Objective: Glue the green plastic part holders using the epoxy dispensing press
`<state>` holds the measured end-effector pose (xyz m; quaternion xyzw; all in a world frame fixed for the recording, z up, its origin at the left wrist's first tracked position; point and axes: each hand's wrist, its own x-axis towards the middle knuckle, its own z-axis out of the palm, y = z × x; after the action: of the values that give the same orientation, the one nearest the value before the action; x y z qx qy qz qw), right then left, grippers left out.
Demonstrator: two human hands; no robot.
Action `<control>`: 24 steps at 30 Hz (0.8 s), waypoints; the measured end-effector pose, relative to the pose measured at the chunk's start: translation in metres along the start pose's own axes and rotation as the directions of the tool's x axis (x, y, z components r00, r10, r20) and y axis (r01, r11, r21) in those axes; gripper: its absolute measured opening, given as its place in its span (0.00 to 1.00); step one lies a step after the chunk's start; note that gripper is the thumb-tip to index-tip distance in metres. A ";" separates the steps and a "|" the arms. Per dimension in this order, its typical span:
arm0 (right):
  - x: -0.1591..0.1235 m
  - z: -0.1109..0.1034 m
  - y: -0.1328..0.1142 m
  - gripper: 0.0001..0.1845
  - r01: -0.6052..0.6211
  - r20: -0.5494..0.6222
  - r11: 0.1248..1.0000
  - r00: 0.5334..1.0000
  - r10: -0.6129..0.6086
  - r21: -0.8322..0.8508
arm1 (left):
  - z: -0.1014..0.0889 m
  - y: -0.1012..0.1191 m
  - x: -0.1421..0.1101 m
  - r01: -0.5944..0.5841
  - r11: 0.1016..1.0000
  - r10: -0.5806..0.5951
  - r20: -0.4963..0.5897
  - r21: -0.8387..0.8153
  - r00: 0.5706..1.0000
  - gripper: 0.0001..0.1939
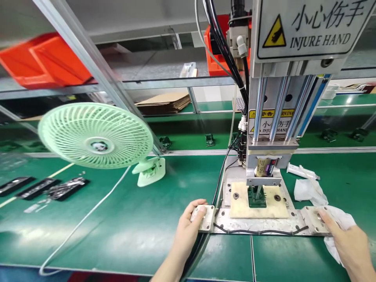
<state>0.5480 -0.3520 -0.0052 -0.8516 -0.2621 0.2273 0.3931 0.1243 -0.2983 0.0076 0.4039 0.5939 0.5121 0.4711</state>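
Observation:
My left hand (190, 221) is wrapped round the metal button block (209, 217) at the left end of the press base, thumb on its top. At the other end, my right hand (351, 244) grips the right button block (313, 220), a digit on its round button; its other fingers are mostly hidden. White cloth (343, 217) lies behind and below that hand. Between my hands, a dark green plastic part (257, 197) sits on the cream fixture plate (235, 211). The press head (264, 181) is down over it, its thin rod appearing to touch the part.
A pale green clip fan (96, 135) stands at left, its white cord (88, 219) crossing the bench. Black trays (38, 188) lie farther left. Behind the press, a green conveyor (188, 145) carries small dark parts. A syringe (302, 171) and crumpled white tissue (310, 192) lie right.

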 end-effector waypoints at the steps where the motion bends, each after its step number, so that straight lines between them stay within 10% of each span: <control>1: -0.002 0.001 -0.001 0.31 0.009 -0.014 1.000 1.000 -0.009 0.017 | -0.001 0.000 0.000 0.002 1.000 -0.002 0.003 -0.002 1.000 0.34; 24: -0.007 0.016 -0.002 0.35 0.186 -0.028 0.944 0.982 -0.186 0.272 | -0.008 -0.005 0.011 0.077 0.997 -0.076 -0.020 0.016 0.997 0.37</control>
<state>0.5328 -0.3463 -0.0124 -0.7608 -0.3071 0.2225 0.5267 0.1135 -0.2899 0.0014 0.3799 0.6177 0.4925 0.4812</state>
